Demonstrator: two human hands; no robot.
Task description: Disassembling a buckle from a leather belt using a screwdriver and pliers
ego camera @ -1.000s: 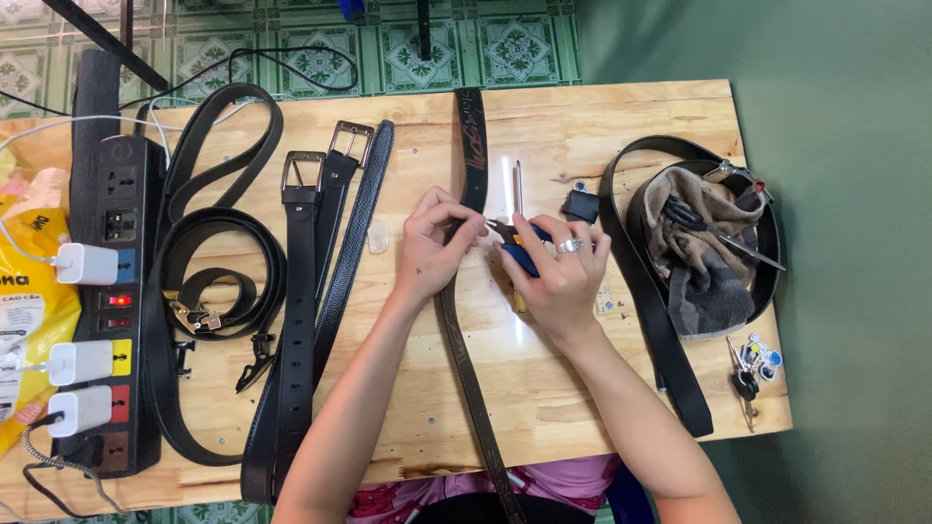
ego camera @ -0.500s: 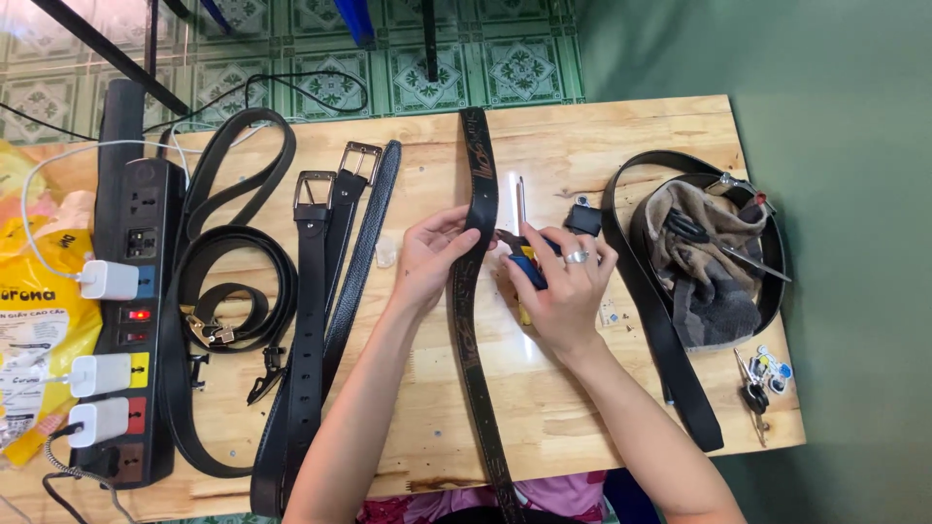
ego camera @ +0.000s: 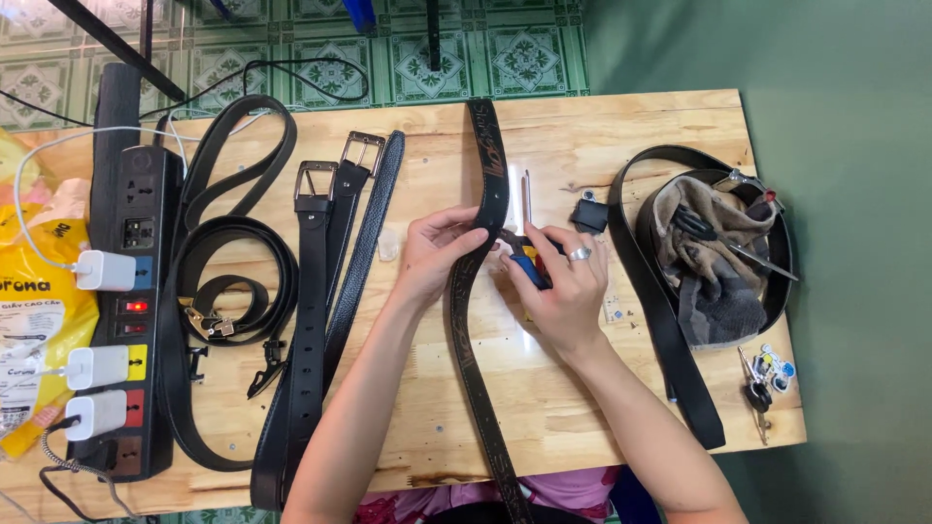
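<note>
The wooden table spreads under my arms, its pale boards running from the green floor on my right to the black power strip standing along its left edge with white chargers plugged in. Between the strip and my hands lie several black belts, two of them straight with their silver buckles toward the far edge, others coiled in loops. On my right another black belt curls around a crumpled brown rag, with a bunch of keys near the table's right edge. Down the middle runs the patterned dark belt, from the far edge to the near edge by my body. My left hand grips this belt at its middle, fingers curled over the strap and thumb beneath it. My right hand, a ring on one finger, is closed around a blue-handled tool whose tip meets the belt just beside my left fingers. A small black clip sits just beyond my right hand.
</note>
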